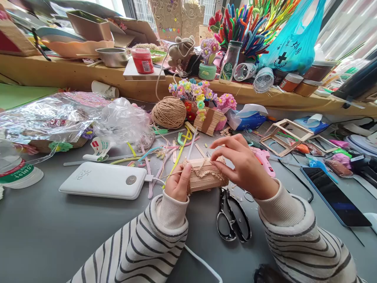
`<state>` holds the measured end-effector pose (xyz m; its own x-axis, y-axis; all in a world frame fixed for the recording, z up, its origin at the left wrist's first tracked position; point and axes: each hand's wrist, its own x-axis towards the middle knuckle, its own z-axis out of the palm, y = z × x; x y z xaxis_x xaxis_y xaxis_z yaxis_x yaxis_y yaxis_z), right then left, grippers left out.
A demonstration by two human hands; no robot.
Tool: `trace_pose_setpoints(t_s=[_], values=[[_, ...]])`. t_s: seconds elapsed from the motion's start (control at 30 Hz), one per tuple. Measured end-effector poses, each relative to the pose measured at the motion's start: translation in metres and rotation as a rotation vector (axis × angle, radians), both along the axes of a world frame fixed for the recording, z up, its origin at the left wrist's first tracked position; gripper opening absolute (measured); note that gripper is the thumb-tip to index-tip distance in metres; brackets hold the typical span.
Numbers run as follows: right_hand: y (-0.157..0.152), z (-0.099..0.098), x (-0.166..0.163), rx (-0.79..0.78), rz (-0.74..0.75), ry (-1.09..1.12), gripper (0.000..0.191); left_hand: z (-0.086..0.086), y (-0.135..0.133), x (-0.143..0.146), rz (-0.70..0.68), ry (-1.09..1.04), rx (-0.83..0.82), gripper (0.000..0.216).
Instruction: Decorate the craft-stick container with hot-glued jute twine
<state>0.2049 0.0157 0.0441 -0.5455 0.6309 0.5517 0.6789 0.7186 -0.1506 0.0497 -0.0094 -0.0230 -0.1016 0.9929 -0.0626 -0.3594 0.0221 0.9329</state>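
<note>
A stick box (pixel 204 179) is held just behind the scissors (pixel 232 218). The left hand (pixel 177 184) clasps its end, thumb pinning twine (pixel 203 167); the right hand (pixel 244 167) pinches that twine with its fingertips. If the thumb eased, the wrap could slacken and slip.

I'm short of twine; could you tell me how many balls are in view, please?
1: the twine ball sits beside the clear plastic bag; clutter may hide others.

Noted white sleeves (pixel 153 236) with thin black stripes; a pale tan box (pixel 204 182) wound in beige twine (pixel 203 167); a plain grey table (pixel 44 239); black scissors (pixel 232 220); a white power bank (pixel 103 181); a pink glue gun (pixel 265 160); a turquoise bag (pixel 294 35) with black print; a blue-edged black phone (pixel 335 196).
</note>
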Motion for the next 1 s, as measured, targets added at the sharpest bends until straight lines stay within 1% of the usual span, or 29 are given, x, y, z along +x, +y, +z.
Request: trace_pose_setpoints(t_s=[0.1,0.2,0.3,0.37,0.4,0.43,0.47,0.53,0.6,0.67,0.73,0.83,1.0], values=[[0.0,0.001,0.001,0.041,-0.075,0.057,0.007,-0.001,0.0,0.0,0.022,0.031,0.014,0.028],[0.005,0.001,0.008,0.109,-0.219,0.147,0.007,-0.001,0.0,0.0,0.028,0.036,0.011,0.029],[0.016,-0.003,0.027,0.129,-0.435,0.187,0.01,0.001,-0.001,0.0,0.008,0.003,-0.006,0.028],[0.024,-0.006,0.042,0.174,-0.643,0.161,0.014,0.002,-0.001,0.0,0.005,0.004,-0.001,0.027],[0.026,-0.006,0.048,0.223,-0.705,0.134,0.021,0.002,-0.001,0.0,0.004,0.008,0.003,0.026],[0.028,-0.006,0.052,0.237,-0.713,0.111,0.027,0.002,-0.001,0.0,0.003,0.012,0.005,0.026],[0.028,-0.006,0.052,0.229,-0.679,0.111,0.03,0.002,-0.001,0.0,0.001,0.013,0.005,0.026],[0.022,-0.003,0.044,0.171,-0.512,0.134,0.022,0.002,-0.001,0.0,0.0,0.015,0.004,0.025],[0.013,0.0,0.027,0.071,-0.322,0.167,0.01,0.002,-0.001,-0.001,0.017,0.036,0.011,0.025],[0.002,0.002,0.008,0.006,-0.172,0.189,0.009,0.002,-0.001,0.0,0.022,0.044,0.006,0.025],[-0.006,0.002,-0.007,-0.025,-0.065,0.139,0.009,0.004,-0.002,0.0,0.006,0.015,-0.012,0.027],[-0.013,0.0,-0.018,-0.043,0.002,0.103,0.011,0.006,-0.003,0.002,-0.006,-0.041,-0.026,0.028],[-0.013,-0.003,-0.019,-0.034,0.025,0.087,0.013,0.005,-0.003,0.002,0.004,-0.039,-0.039,0.025]])
